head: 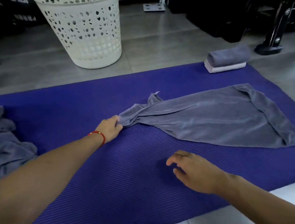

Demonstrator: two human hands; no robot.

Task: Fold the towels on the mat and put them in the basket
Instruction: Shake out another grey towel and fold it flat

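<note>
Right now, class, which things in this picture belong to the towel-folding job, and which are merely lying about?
Belong to the job:
left hand pinching the spread grey towel
right hand, open above the purple mat
crumpled towel heap
folded towel stack
white basket

Just lying about:
black gym equipment
metal floor plate

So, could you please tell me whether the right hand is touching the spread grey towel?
Apart. The head view shows the right hand open over bare purple mat, short of the grey towel.
</note>
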